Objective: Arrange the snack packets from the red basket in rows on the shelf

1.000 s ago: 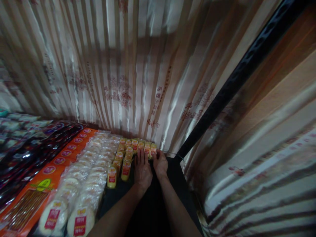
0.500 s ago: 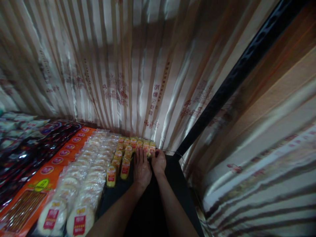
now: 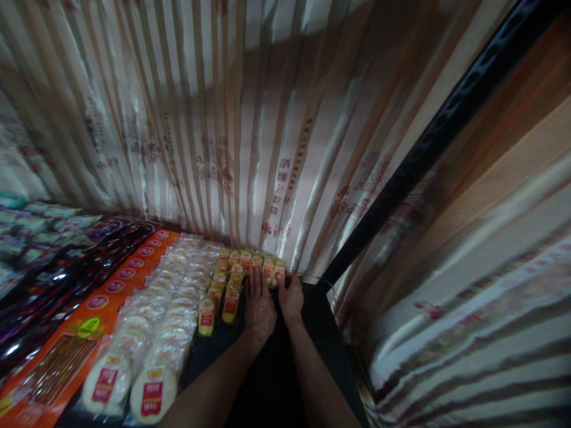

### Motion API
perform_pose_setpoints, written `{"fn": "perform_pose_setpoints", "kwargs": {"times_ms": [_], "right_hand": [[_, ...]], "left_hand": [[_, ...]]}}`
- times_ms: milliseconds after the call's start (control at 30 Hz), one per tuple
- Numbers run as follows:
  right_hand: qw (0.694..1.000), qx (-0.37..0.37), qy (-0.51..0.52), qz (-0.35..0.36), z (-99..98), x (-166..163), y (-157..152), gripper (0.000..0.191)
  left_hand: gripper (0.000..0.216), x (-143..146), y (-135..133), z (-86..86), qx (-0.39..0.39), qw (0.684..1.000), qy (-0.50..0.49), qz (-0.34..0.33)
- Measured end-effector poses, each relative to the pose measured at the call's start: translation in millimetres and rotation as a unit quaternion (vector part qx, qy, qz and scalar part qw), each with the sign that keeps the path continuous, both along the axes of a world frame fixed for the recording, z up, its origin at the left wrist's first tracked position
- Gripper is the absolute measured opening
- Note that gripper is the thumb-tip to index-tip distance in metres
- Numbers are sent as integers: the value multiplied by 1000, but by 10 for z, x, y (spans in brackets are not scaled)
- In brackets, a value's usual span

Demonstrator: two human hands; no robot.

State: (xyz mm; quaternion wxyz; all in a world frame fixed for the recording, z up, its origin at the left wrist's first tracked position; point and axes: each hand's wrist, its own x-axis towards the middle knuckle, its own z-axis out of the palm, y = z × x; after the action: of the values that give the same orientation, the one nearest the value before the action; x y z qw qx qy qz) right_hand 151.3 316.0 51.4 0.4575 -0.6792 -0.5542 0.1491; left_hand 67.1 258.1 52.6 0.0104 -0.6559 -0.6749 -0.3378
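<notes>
1. One hand, the left (image 3: 260,312), stretches forward palm-down, fingers straight and unclenched against a back row of yellow packets (image 3: 231,304).
2. Right hand (image 3: 291,299) bends its fingers beside the row's end packet (image 3: 279,268); whether it grips, I cannot tell.
3. Packets sit at the far edge of a black tabletop (image 3: 272,386), before a curtain (image 3: 250,196).
4. Leftward, clear wrappers (image 3: 154,389) enclose pale rounds; an orange pack (image 3: 127,257) shows brown sticks (image 3: 60,368).
</notes>
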Motion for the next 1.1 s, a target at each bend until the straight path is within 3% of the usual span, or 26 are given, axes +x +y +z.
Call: {"fn": "perform_pose_setpoints", "kwargs": {"times_ms": [167,267,400,500,567,900,1100], "right_hand": [[999,45,23,-2,-73,53,-5,48],[998,61,-5,-2,-86,74,-68,55],[995,96,-27,17,-123,47,-197,52],[992,112,-46,31,-181,9,-258,47],[991,117,-63,33,-223,-8,-267,48],[985,137,-105,22,-287,-41,-319,44],[979,171,-111,12,-198,-40,-359,46]], "left_hand": [[54,-10,-36,69,43,998,-24,-34],[51,-6,-186,163,57,996,-53,-40],[43,-13,-581,212,51,992,-110,43],[43,-53,-852,160,36,985,-124,116],[44,-99,-939,120,25,985,-111,130],[47,-217,-764,169,3,991,-40,129],[47,-238,-773,78,34,990,-40,127]]}}
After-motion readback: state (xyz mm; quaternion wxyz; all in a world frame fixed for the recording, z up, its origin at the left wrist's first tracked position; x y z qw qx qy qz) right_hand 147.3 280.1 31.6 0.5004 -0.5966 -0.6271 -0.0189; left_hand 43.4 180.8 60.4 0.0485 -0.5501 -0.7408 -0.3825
